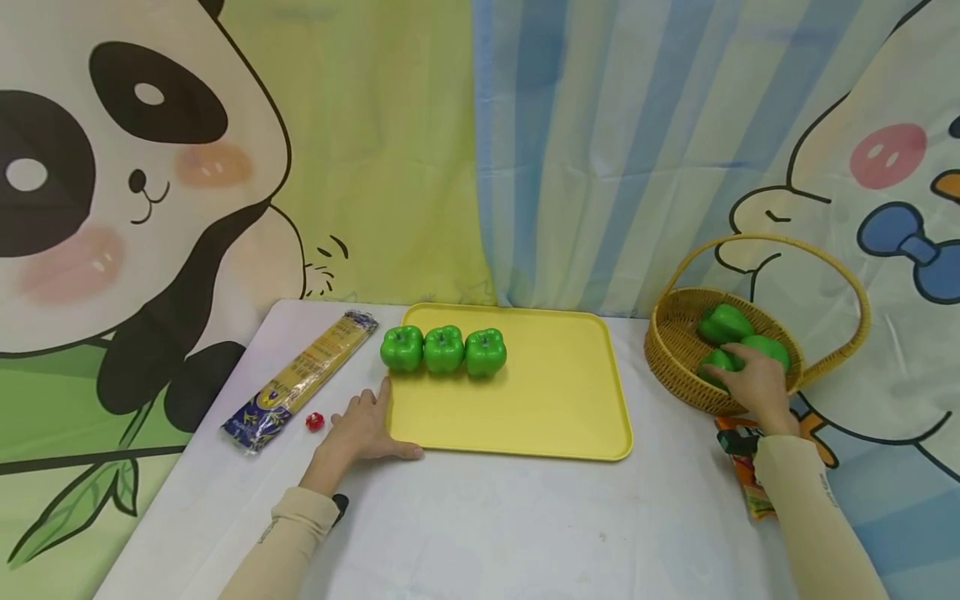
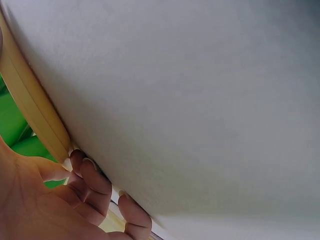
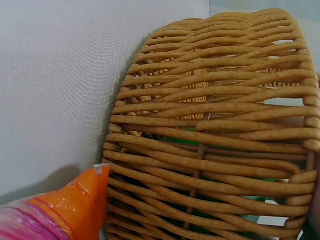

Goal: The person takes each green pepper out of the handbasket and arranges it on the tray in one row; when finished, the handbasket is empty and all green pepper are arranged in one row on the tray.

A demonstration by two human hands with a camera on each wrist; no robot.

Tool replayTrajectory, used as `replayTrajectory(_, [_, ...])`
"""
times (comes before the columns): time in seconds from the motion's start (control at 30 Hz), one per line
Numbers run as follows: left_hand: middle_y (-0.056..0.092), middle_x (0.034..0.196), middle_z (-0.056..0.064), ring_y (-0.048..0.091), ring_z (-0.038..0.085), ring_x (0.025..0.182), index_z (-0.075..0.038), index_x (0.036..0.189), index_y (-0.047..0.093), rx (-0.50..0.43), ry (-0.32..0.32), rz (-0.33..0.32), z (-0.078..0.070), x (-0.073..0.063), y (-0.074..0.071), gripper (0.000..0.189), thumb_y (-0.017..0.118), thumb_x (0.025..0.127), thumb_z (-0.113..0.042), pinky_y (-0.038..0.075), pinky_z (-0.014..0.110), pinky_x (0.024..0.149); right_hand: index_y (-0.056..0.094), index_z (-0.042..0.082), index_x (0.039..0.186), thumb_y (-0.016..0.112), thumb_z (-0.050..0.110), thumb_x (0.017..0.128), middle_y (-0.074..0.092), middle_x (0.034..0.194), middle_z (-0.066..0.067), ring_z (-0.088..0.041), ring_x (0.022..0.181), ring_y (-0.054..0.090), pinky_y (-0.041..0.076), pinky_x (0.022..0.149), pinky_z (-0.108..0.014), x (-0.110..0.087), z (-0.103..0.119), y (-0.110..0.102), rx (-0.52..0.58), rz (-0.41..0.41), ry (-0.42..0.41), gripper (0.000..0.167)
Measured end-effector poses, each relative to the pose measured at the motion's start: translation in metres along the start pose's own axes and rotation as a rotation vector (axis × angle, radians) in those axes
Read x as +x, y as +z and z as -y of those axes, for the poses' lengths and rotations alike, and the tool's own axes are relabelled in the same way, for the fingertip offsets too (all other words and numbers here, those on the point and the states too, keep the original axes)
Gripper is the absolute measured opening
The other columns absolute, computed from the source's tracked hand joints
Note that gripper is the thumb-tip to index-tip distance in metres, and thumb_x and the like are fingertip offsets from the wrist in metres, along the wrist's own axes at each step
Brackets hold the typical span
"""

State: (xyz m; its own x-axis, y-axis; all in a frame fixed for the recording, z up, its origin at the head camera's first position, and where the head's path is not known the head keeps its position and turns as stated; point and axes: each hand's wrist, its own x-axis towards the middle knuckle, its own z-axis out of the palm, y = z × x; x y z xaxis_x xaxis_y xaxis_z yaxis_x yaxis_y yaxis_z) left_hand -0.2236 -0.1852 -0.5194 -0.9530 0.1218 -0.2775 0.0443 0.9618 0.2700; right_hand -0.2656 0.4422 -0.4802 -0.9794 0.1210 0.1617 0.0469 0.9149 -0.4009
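Three green bell peppers (image 1: pixel 443 349) stand in a row along the left part of a yellow tray (image 1: pixel 555 383). At the tray's near left corner is my left hand (image 1: pixel 369 427), thumb and fingers spread along its edges. In the left wrist view, the fingers (image 2: pixel 95 182) lie beside the tray's rim (image 2: pixel 37 107). My right hand (image 1: pixel 759 385) reaches into a wicker basket (image 1: pixel 675 379) and grips a green bell pepper (image 1: pixel 717 367). Other green peppers (image 1: pixel 726 323) lie beside it there. The basket's wall hides that hand's fingers in the right wrist view.
A yellow and blue packet of dried noodles (image 1: pixel 300 383) lies at the left, with a small red object (image 1: pixel 315 422) near it. An orange packet (image 1: pixel 752 483) lies by the basket, partly under the right forearm. The basket's tall handle (image 1: pixel 832 258) arches over it. Printed curtains hang behind.
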Motion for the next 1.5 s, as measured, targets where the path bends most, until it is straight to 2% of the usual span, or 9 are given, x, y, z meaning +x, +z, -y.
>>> replayTrajectory(0.27, [0.046,0.137,0.029,0.049,0.041,0.119,-0.002,0.161,0.012,-0.009,0.005,-0.003,0.000,0.000,0.000,0.151,0.073,0.053,-0.089,0.039,0.077,0.095,0.057,-0.006,0.134,0.067,0.043,0.095,0.056,0.130,-0.037,-0.054,0.113,0.050,0.042,0.090,-0.068,-0.001,0.002,-0.005,0.026,-0.002,0.002,0.063])
replayTrajectory(0.47, [0.049,0.132,0.027,0.050,0.038,0.114,-0.001,0.161,0.012,-0.010,0.011,-0.014,0.000,-0.001,-0.001,0.151,0.075,0.053,-0.087,0.040,0.077,0.093,0.054,-0.007,0.136,0.066,0.039,0.096,0.052,0.136,-0.037,-0.057,0.123,0.044,0.035,0.099,-0.072,0.000,0.007,-0.011,0.051,-0.065,-0.022,0.062])
replayTrajectory(0.63, [0.050,0.130,0.027,0.050,0.037,0.113,-0.001,0.160,0.013,-0.012,0.011,-0.014,0.000,-0.001,-0.002,0.151,0.075,0.053,-0.087,0.040,0.077,0.093,0.052,-0.007,0.138,0.066,0.037,0.096,0.048,0.138,-0.037,-0.057,0.125,0.041,0.036,0.096,-0.071,0.000,0.016,-0.017,0.071,-0.118,-0.031,0.062])
replayTrajectory(0.83, [0.050,0.130,0.026,0.050,0.037,0.113,-0.002,0.161,0.013,-0.010,0.008,-0.011,0.001,0.000,-0.001,0.151,0.075,0.053,-0.088,0.041,0.076,0.092,0.053,-0.008,0.135,0.069,0.030,0.095,0.049,0.135,-0.034,-0.053,0.120,0.045,0.040,0.091,-0.069,-0.002,0.032,-0.024,0.111,-0.180,-0.060,0.057])
replayTrajectory(1.27, [0.050,0.129,0.026,0.050,0.037,0.112,-0.002,0.161,0.013,-0.008,0.011,-0.009,0.001,-0.001,-0.001,0.151,0.075,0.053,-0.087,0.041,0.076,0.093,0.054,-0.002,0.138,0.071,0.026,0.093,0.046,0.135,-0.030,-0.050,0.118,0.045,0.043,0.085,-0.067,-0.007,0.066,-0.033,0.151,-0.241,-0.098,0.056])
replayTrajectory(1.5, [0.049,0.132,0.027,0.050,0.037,0.114,-0.002,0.161,0.012,-0.010,0.013,-0.009,0.001,-0.001,-0.001,0.151,0.074,0.053,-0.088,0.040,0.076,0.093,0.056,-0.006,0.133,0.075,0.017,0.089,0.043,0.131,-0.032,-0.051,0.113,0.046,0.043,0.082,-0.066,-0.011,0.086,-0.035,0.163,-0.256,-0.153,0.053])
